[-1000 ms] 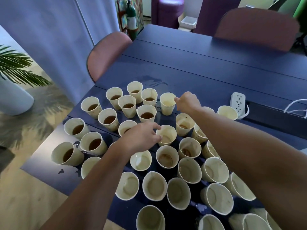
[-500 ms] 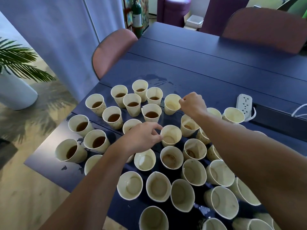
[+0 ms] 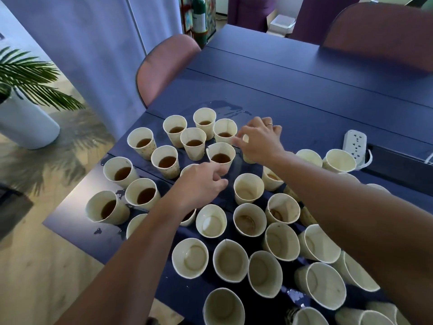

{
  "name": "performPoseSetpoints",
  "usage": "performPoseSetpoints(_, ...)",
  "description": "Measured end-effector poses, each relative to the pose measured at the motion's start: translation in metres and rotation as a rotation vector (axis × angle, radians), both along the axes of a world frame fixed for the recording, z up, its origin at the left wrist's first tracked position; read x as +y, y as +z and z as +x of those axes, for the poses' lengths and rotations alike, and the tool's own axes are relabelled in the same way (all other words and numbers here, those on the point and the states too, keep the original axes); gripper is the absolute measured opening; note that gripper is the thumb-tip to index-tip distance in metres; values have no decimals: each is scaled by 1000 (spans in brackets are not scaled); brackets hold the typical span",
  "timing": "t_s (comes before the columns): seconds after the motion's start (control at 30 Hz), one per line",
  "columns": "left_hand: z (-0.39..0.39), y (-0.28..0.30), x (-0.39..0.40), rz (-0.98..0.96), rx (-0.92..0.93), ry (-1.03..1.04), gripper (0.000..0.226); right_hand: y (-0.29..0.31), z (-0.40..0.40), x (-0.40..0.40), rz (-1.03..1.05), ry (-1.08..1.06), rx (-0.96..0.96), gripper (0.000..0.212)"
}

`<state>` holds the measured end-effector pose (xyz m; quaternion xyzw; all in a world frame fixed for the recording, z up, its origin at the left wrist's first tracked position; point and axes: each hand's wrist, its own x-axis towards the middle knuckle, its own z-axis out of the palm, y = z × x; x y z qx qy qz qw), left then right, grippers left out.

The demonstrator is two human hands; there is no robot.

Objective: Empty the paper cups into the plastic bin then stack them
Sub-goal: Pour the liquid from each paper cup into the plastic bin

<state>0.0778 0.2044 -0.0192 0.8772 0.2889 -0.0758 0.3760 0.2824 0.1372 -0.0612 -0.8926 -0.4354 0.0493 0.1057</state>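
- Far left of both hands, a plant (image 3: 30, 78) in a white pot stands on the floor, well apart from the table (image 3: 304, 95).
- Left of the left hand (image 3: 201, 181), full cups (image 3: 143, 193) of brown liquid stand close together; small spills (image 3: 120, 193) lie on the table between them.
- The left hand hovers low with fingers loosely curled, holding nothing that I can see; its fingertips are just beside a full cup (image 3: 220, 154) ahead of it. One cup is partly hidden under the hand.
- Risk: reaching between such crowded cups, a knuckle or wrist could tip a full one and flood the table.
- Near side of both hands, emptied cups (image 3: 249, 219) stand unstacked; some keep a brown film.
- The right hand (image 3: 259, 139) reaches further, fingers curled down over a cup (image 3: 248, 157) that it mostly hides; it seems to pinch the rim, but I cannot tell for sure.
- Risk: a thin rim pinch could buckle the paper and slop any liquid.
- Right of the right hand, a power strip (image 3: 355, 144) lies near more cups; a spill running there would be the worst outcome.
- No bin is in view, so carried cups may drip on the way.
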Motion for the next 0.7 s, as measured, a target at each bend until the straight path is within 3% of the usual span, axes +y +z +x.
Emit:
performPoseSetpoints(0.17, -8, -7, 4, -49, -31, -1, 34, -9, -12, 15, -215, 65, -10, 36)
performPoseSetpoints(0.33, -20, -6, 11, -50, -87, 49, 30, -13, -13, 16, -134, -13, 67, 27)
performPoseSetpoints(0.7, -27, -8, -10, -31, -132, 151, 20, 30, -23, -14, 57, -92, 47, 31)
